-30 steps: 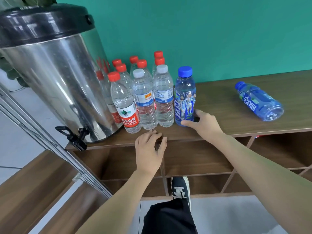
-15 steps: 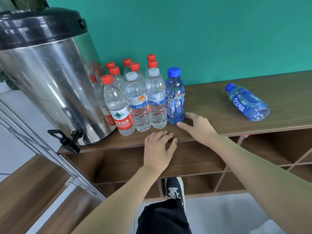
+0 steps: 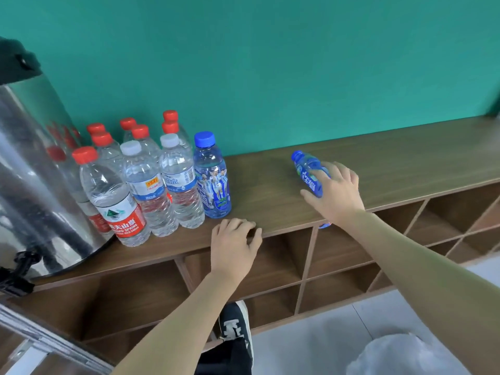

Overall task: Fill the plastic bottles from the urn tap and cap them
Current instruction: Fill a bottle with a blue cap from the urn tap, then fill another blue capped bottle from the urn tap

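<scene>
1. Urn [image 3: 35, 169] of steel stands at the far left of the shelf top [image 3: 405, 155]; its black tap [image 3: 19, 269] juts over the near left edge; by the look of it heavy and not to be shifted, so bottles should be carried to the tap.
2. Cluster of upright capped bottles [image 3: 140, 182] stands just right of the urn; most look filled, so likely weighty yet thin-walled and apt to dent under a hard squeeze.
3. Upright blue bottle [image 3: 212, 180] ends the row on the right, touching its neighbour.
4. Lying blue bottle [image 3: 308, 171] rests on its side, well apart to the right, cap pointing far-left; it seems empty, hence light, smooth and inclined to roll; best taken round the labelled middle, not the cap.
5. Right hand [image 3: 335, 193] lies over that bottle's body, fingers spread on it; whether they have closed round it I cannot tell.
6. Left hand [image 3: 234, 244] rests on the near edge of the shelf, fingers loosely bent, holding nothing.
</scene>
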`<act>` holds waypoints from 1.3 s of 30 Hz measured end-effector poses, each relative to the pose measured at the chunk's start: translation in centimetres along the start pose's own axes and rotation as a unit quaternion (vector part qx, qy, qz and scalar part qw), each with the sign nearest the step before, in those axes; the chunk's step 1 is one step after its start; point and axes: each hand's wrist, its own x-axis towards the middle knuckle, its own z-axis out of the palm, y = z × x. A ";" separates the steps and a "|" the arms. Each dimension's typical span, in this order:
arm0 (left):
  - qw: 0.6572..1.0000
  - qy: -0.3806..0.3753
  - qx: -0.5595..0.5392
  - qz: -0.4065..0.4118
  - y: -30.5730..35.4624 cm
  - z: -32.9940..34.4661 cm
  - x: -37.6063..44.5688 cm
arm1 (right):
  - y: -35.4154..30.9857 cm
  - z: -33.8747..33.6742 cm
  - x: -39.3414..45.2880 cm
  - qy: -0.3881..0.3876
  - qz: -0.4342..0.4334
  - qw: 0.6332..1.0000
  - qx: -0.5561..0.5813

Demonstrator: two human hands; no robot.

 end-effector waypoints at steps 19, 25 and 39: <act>0.993 0.004 -0.091 -0.079 -1.5 -4.1 -1.4 | -6.0 -0.4 -5.8 -0.157 -0.041 0.977 0.136; 0.977 0.040 -0.183 -0.100 1.2 -5.9 0.2 | -6.3 -0.2 -6.4 -0.169 -0.021 0.943 0.285; 0.960 -0.057 -0.212 -0.172 5.2 -3.6 2.9 | -2.0 -0.7 -7.7 -0.142 0.076 0.945 0.283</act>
